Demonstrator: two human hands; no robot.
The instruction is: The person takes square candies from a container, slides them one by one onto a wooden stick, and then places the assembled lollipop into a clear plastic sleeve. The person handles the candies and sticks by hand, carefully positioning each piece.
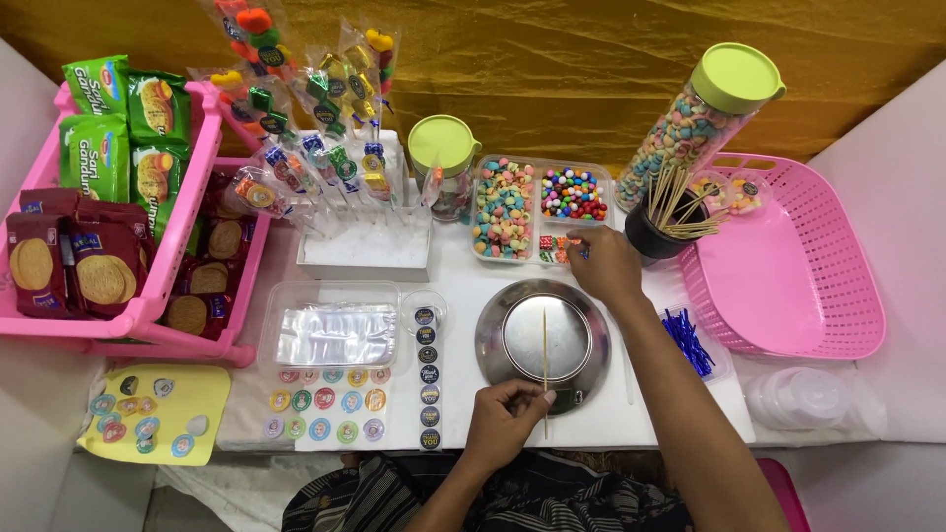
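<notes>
My left hand (505, 419) pinches the near end of a thin wooden skewer (544, 355) that lies across a round steel plate (498, 345). My right hand (606, 264) reaches past the plate into a clear divided tray (537, 258), fingertips on small coloured candies (557, 246) in its near right compartment. The tray's left compartment holds pastel candy rings (503, 209) and the far right one bright round candies (574, 193). Whether the fingers grip a candy is hidden.
A black cup of skewers (658, 232) and a tall green-lidded jar of candy rings (695, 123) stand right of the tray. A pink basket (798, 266), blue twist ties (688, 340), wrapped candy skewers in a white block (365, 246), sticker sheets (325, 402) and pink biscuit baskets (177, 227) surround it.
</notes>
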